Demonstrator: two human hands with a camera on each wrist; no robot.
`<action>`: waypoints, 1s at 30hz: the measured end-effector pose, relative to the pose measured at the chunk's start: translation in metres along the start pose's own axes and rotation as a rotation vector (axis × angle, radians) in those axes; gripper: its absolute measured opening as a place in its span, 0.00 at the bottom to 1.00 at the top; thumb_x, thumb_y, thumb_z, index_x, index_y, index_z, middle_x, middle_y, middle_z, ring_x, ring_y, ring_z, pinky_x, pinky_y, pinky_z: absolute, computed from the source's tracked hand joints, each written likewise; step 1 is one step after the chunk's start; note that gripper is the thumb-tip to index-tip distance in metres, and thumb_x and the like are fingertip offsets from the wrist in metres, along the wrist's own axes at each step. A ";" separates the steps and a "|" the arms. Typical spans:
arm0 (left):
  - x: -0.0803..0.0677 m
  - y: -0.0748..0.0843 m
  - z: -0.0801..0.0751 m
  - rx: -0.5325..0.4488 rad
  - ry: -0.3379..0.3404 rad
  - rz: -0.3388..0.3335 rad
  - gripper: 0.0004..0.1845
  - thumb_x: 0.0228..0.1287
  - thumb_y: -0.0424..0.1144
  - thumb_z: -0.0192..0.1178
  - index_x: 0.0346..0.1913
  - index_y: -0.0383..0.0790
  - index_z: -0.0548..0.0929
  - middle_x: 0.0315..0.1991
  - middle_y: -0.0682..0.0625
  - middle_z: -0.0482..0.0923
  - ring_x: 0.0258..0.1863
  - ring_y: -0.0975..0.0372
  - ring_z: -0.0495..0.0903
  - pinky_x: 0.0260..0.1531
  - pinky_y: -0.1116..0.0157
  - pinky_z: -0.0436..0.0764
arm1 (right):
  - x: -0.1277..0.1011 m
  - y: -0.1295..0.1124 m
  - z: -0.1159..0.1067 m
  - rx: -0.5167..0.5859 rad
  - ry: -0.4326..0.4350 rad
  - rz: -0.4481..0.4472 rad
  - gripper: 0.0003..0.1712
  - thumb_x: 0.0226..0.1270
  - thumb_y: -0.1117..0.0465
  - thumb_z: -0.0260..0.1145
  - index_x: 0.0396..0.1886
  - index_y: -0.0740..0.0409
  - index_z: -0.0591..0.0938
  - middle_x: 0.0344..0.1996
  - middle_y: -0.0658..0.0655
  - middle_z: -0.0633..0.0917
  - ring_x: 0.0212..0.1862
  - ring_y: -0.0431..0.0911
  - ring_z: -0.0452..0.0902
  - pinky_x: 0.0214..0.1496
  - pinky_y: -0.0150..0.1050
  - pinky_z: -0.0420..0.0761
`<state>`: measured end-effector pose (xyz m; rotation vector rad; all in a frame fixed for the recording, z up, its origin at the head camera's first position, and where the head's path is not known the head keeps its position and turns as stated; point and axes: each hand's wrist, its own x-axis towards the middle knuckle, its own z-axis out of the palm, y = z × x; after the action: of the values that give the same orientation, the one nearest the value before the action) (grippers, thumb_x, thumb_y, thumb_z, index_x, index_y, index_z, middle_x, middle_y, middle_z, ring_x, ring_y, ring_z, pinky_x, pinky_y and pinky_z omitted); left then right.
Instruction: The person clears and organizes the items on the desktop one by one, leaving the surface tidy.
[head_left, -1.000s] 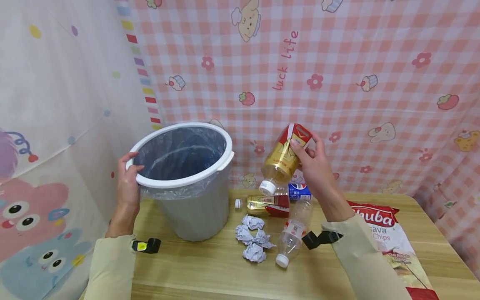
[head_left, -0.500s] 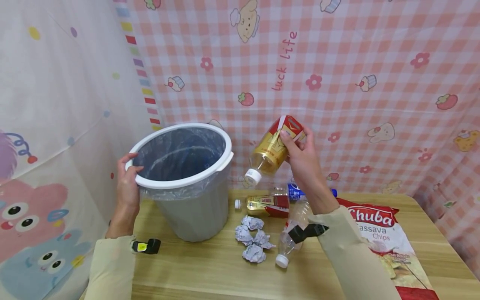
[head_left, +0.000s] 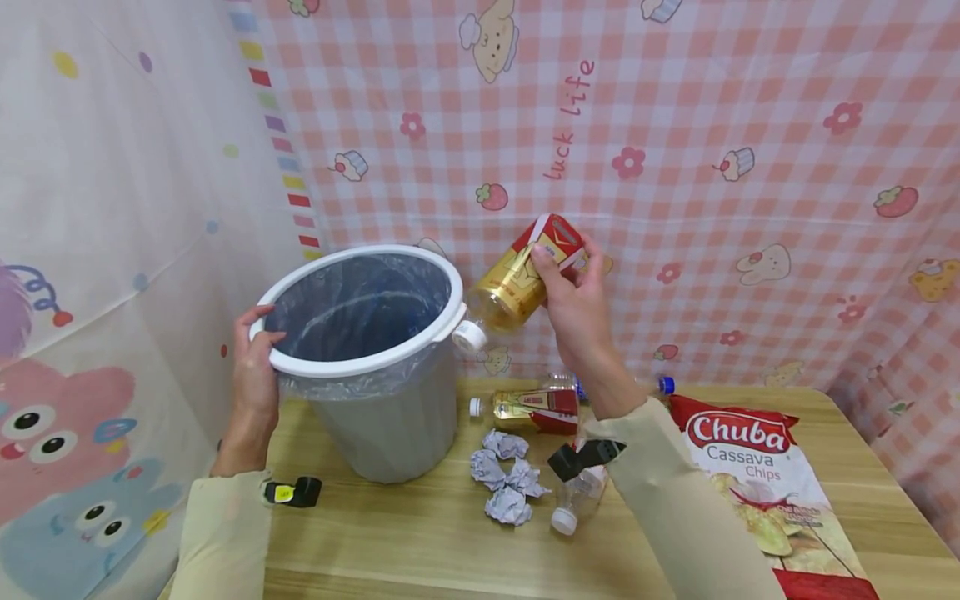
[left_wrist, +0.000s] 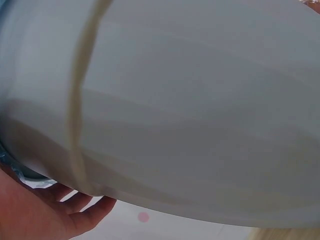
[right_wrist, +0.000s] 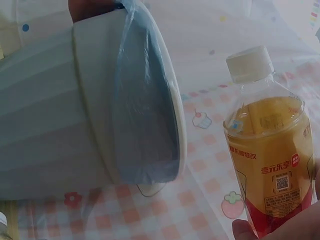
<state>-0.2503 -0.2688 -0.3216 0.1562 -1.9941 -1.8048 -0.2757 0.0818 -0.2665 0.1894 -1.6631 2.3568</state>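
Observation:
My left hand (head_left: 257, 367) grips the white rim of a grey trash can (head_left: 390, 429) on its left side, thumb over the rim. A clear plastic bag (right_wrist: 147, 100) lines the can and hangs over its outside. In my right hand (head_left: 581, 312) is a plastic bottle (head_left: 517, 279) with a gold and red label, held by its base end. It tilts with its white cap down and left, close to the can's right rim in the head view; the right wrist view shows a gap between them. The left wrist view is mostly the can's grey wall (left_wrist: 200, 110).
On the wooden table (head_left: 420, 542) lie another gold-and-red-labelled bottle (head_left: 536, 410), several crumpled paper balls (head_left: 508, 505) and a clear bottle (head_left: 577, 500) partly under my right wrist. A blue-capped bottle (head_left: 666, 385) is mostly hidden behind my arm. A chips bag (head_left: 772, 492) lies at right.
My right hand has carried the bottle left and upward, from above the lying bottles to the can's right rim. The left hand and the can have stayed in place.

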 end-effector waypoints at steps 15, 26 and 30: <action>0.000 0.000 0.001 -0.010 0.010 0.010 0.25 0.72 0.38 0.36 0.70 0.53 0.61 0.75 0.51 0.54 0.69 0.54 0.59 0.70 0.54 0.60 | -0.006 0.007 0.034 -0.031 0.007 -0.045 0.43 0.68 0.47 0.67 0.75 0.41 0.53 0.58 0.59 0.70 0.55 0.49 0.74 0.55 0.42 0.79; 0.000 0.000 0.001 -0.018 0.007 0.017 0.25 0.72 0.38 0.36 0.70 0.53 0.61 0.75 0.50 0.54 0.69 0.54 0.59 0.69 0.54 0.60 | -0.005 0.017 0.058 -0.077 0.035 -0.055 0.46 0.66 0.47 0.68 0.74 0.40 0.51 0.58 0.58 0.71 0.56 0.49 0.75 0.56 0.40 0.79; 0.000 -0.001 0.000 -0.019 0.002 0.019 0.25 0.73 0.39 0.36 0.70 0.54 0.60 0.74 0.50 0.55 0.68 0.53 0.60 0.69 0.54 0.62 | -0.004 0.020 0.066 -0.065 0.022 -0.065 0.45 0.66 0.49 0.69 0.74 0.40 0.52 0.58 0.57 0.72 0.56 0.49 0.76 0.54 0.40 0.80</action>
<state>-0.2506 -0.2685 -0.3222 0.1327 -1.9702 -1.8105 -0.2797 0.0126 -0.2627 0.2013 -1.6939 2.2467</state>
